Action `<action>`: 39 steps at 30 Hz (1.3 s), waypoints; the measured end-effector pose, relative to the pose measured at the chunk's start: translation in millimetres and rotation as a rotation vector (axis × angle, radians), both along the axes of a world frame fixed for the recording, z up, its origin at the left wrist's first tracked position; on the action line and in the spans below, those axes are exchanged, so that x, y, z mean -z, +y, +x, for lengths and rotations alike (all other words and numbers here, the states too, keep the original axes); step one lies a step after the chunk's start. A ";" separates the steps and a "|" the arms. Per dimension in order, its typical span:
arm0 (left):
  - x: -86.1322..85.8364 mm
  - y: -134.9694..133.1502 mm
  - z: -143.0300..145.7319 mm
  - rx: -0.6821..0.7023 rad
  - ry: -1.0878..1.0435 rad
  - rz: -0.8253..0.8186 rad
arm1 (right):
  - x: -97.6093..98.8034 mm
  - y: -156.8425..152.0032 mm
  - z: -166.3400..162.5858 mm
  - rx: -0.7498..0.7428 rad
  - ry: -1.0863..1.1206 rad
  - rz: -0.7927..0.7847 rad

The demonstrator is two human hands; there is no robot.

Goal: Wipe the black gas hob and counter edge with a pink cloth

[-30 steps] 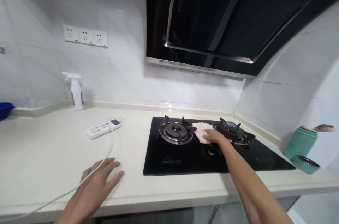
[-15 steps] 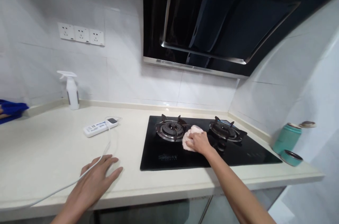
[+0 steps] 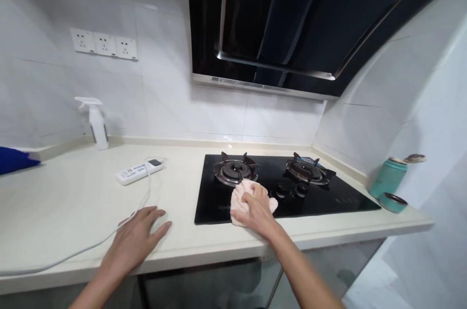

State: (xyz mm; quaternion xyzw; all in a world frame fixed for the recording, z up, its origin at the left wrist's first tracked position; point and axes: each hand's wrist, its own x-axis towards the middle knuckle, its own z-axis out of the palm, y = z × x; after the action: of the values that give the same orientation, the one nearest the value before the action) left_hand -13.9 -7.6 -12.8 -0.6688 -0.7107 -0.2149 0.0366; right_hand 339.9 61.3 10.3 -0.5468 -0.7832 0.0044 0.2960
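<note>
My right hand (image 3: pixel 257 209) presses a pale pink cloth (image 3: pixel 239 198) onto the black glass gas stove (image 3: pixel 215 214), at its front edge, just in front of the left burner (image 3: pixel 235 171). The fingers are bent over the cloth, which bunches up around them. To the right of the cloth are two black control knobs (image 3: pixel 291 190), and the right burner (image 3: pixel 307 171) is behind them. My left hand (image 3: pixel 136 238) rests on the cream countertop (image 3: pixel 182 245) left of the stove, fingers spread, holding nothing. A white cable (image 3: pixel 95 246) runs by that hand.
A white power strip (image 3: pixel 140 172) lies behind my left hand. Farther back stands a white spray bottle (image 3: pixel 98 126); a blue cloth (image 3: pixel 16 160) is at the far left. A green jar (image 3: pixel 388 178) and its lid (image 3: pixel 393 203) sit at right. A black range hood (image 3: pixel 262 22) overhangs the stove.
My right hand has slid the cloth left and toward the counter's front edge, away from between the burners, uncovering the knobs. My left hand stays about where it was. The view has shifted slightly.
</note>
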 end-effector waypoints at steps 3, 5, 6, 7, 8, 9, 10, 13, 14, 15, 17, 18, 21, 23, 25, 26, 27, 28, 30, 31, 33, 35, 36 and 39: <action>0.8 1.4 -0.7 0.003 0.011 -0.013 | 7.4 -11.5 -19.2 -0.036 0.031 0.017; 2.8 3.5 -2.7 0.001 0.027 -0.018 | 12.5 -25.3 -40.6 -0.143 0.062 0.033; 4.4 5.0 -4.4 0.004 0.035 -0.015 | 14.5 -33.2 -52.9 -0.221 0.076 0.047; 6.4 6.7 -6.5 0.012 0.042 -0.005 | 16.1 -40.9 -65.3 -0.303 0.085 0.062; 8.5 8.7 -8.9 0.022 0.048 0.008 | 17.0 -47.8 -76.8 -0.381 0.084 0.075; 10.7 10.7 -11.6 0.033 0.052 0.020 | 17.4 -53.3 -86.4 -0.441 0.076 0.079; 12.8 12.6 -14.2 0.041 0.055 0.032 | 17.3 -57.2 -93.1 -0.473 0.067 0.072; 16.7 17.0 -20.2 0.049 0.054 0.046 | 15.8 -58.1 -90.6 -0.420 0.061 0.017; 16.9 17.7 -21.2 0.048 0.052 0.045 | 15.6 -55.8 -81.6 -0.374 0.066 0.003; 16.6 17.8 -21.6 0.047 0.050 0.042 | 15.7 -52.9 -68.8 -0.322 0.071 -0.003; 15.1 16.9 -21.2 0.043 0.040 0.026 | 17.1 -47.1 -33.6 -0.222 0.062 0.002; 14.1 16.2 -20.8 0.037 0.033 0.015 | 18.4 -44.6 -12.4 -0.168 0.051 0.007; 12.9 14.6 -20.2 0.039 0.027 -0.001 | 23.4 -38.9 60.0 0.017 -0.005 0.014; 13.8 14.7 -20.9 0.041 0.037 0.001 | 26.5 -34.9 110.9 0.181 -0.058 0.001; 15.4 15.3 -22.0 0.034 0.046 -0.002 | 28.0 -29.1 160.4 0.370 -0.128 -0.050; 16.1 15.6 -22.5 0.027 0.049 -0.005 | 28.1 -25.4 183.7 0.459 -0.159 -0.085; 16.8 15.8 -22.9 0.022 0.053 -0.007 | 27.7 -21.3 205.5 0.556 -0.174 -0.119; 17.2 15.9 -23.1 0.022 0.058 -0.008 | 27.0 -17.0 225.3 0.656 -0.176 -0.148; 17.3 15.7 -22.9 0.028 0.062 -0.006 | 25.3 -9.0 256.8 0.849 -0.140 -0.193; 16.9 15.4 -22.4 0.029 0.060 -0.006 | 24.7 -5.9 267.4 0.922 -0.119 -0.207; 15.7 14.9 -20.8 0.021 0.055 -0.009 | 24.9 -2.8 277.0 0.997 -0.110 -0.209; 14.5 14.8 -18.5 0.009 0.055 -0.017 | 27.5 -4.6 271.4 0.986 -0.149 -0.180; 14.1 15.1 -17.3 0.008 0.057 -0.024 | 29.4 -7.3 263.6 0.956 -0.182 -0.156; 14.7 16.8 -14.8 0.016 0.061 -0.033 | 35.6 -19.1 223.8 0.794 -0.269 -0.063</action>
State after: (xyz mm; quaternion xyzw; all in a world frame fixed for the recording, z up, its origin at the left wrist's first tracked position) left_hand -28.6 9.2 -27.5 -0.6812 -0.7074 -0.1830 0.0454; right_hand 563.7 42.2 -25.3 -0.8106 -0.5428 -0.1576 0.1530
